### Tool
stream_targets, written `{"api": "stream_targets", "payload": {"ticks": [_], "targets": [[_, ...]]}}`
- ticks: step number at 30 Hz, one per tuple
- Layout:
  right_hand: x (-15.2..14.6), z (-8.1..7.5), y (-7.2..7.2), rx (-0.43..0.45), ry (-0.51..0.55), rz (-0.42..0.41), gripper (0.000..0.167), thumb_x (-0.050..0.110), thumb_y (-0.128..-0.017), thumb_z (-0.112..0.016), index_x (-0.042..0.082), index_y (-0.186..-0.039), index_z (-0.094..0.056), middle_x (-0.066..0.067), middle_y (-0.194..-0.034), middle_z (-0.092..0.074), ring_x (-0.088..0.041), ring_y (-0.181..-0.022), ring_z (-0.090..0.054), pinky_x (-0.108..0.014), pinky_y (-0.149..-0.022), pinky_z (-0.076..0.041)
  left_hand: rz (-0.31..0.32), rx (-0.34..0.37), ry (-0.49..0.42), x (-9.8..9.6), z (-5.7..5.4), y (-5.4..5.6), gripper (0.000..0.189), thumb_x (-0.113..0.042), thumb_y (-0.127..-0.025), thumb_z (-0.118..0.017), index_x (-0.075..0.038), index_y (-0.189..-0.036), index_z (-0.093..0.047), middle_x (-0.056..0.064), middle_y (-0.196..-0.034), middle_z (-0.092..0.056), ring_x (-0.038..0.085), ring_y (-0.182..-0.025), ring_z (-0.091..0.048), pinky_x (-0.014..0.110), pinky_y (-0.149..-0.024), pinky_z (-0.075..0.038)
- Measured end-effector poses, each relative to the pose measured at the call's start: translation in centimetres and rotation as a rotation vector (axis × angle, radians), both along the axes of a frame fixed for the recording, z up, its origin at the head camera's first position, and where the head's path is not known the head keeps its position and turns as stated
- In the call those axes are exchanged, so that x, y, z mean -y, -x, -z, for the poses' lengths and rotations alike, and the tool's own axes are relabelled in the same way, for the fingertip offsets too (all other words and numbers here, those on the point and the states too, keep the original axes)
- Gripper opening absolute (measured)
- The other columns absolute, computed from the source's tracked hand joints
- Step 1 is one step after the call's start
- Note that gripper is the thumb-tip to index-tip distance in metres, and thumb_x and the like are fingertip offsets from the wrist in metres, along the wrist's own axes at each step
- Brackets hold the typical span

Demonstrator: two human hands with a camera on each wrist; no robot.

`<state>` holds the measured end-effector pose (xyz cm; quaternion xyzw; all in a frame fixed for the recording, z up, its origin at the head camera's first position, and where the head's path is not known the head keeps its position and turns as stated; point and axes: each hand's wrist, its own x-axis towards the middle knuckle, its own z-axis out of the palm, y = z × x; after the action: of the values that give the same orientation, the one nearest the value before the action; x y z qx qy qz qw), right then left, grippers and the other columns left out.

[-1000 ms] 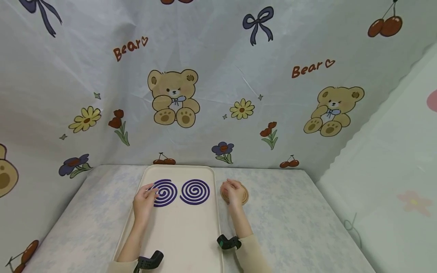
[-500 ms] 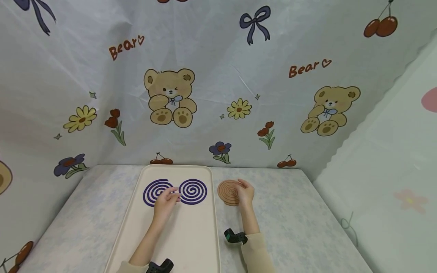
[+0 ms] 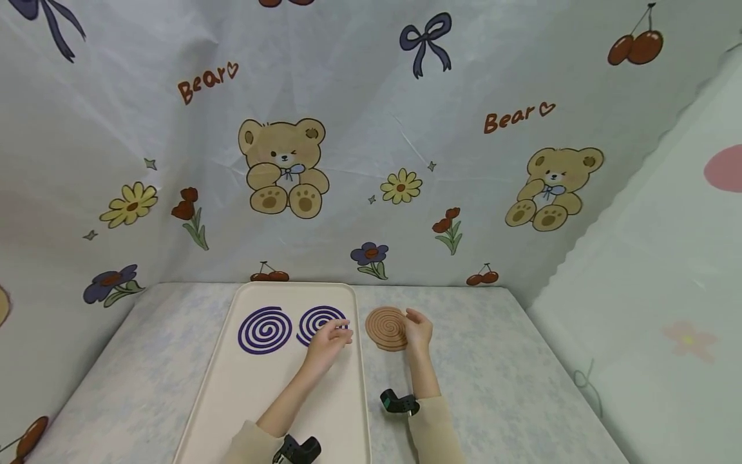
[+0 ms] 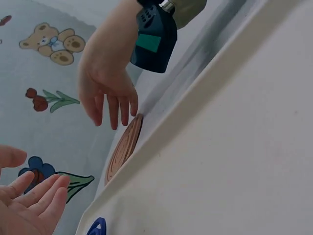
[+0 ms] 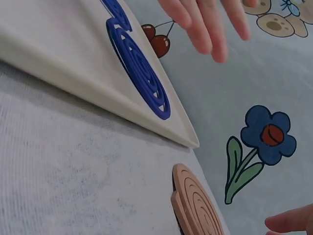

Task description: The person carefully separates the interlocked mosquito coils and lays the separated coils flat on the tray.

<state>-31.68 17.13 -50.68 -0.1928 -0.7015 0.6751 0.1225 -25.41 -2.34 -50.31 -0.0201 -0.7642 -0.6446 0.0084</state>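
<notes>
Two purple-blue mosquito coils, a left one (image 3: 266,330) and a right one (image 3: 311,322), lie flat side by side on a cream tray (image 3: 232,399). My left hand (image 3: 329,343) hovers over the right purple coil and covers part of it, its fingers extended and holding nothing. Right of the tray, a stack of tan mosquito coils (image 3: 384,328) rests on the table; its layers show in the right wrist view. My right hand (image 3: 418,330) is at the stack's right edge. In the left wrist view its fingers hang straight, close above the tan coils.
The tray's raised rim (image 3: 364,386) runs between the purple coils and the tan stack. A pale patterned cloth (image 3: 348,96) with bears and flowers hangs behind the table (image 3: 493,374). A thin green cord (image 3: 588,383) is at the right.
My left hand has moved right across the tray, from the left purple coil to the right one. My right hand has shifted from over the tan stack to its right edge.
</notes>
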Motion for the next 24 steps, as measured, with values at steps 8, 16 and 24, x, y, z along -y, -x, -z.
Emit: {"api": "stream_targets", "payload": {"ticks": [8,16,24], "targets": [[-0.6,0.5,0.3,0.014,-0.082,0.001,0.041,-0.007,-0.086,-0.054,-0.012,-0.126,-0.053,-0.036,-0.131,-0.048,-0.047,-0.123,-0.047,-0.050,-0.103,-0.046,0.173,0.060,-0.009,-3.8,0.7,1.8,0.055,-0.028,-0.095,-0.056,0.001,-0.138,-0.039,0.030,-0.138,-0.047,0.044,-0.130,-0.044,0.054,-0.106,-0.041],[-0.8,1.1,0.6,0.033,-0.131,0.004,0.041,-0.006,-0.084,-0.055,-0.013,-0.125,-0.053,-0.038,-0.127,-0.049,-0.047,-0.119,-0.050,-0.048,-0.101,-0.048,0.140,0.117,-0.029,-5.8,2.0,3.7,0.063,-0.035,-0.096,-0.050,-0.004,-0.147,-0.028,0.025,-0.151,-0.030,0.046,-0.139,-0.027,0.061,-0.113,-0.025],[-1.2,0.8,-0.2,0.067,-0.248,-0.035,0.038,-0.001,-0.085,-0.059,-0.012,-0.122,-0.057,-0.034,-0.118,-0.057,-0.044,-0.108,-0.058,-0.042,-0.088,-0.056,0.105,0.142,-0.067,-6.8,2.9,4.5,0.064,-0.030,-0.094,-0.054,-0.006,-0.147,-0.030,0.024,-0.151,-0.032,0.044,-0.140,-0.028,0.059,-0.115,-0.024]]}}
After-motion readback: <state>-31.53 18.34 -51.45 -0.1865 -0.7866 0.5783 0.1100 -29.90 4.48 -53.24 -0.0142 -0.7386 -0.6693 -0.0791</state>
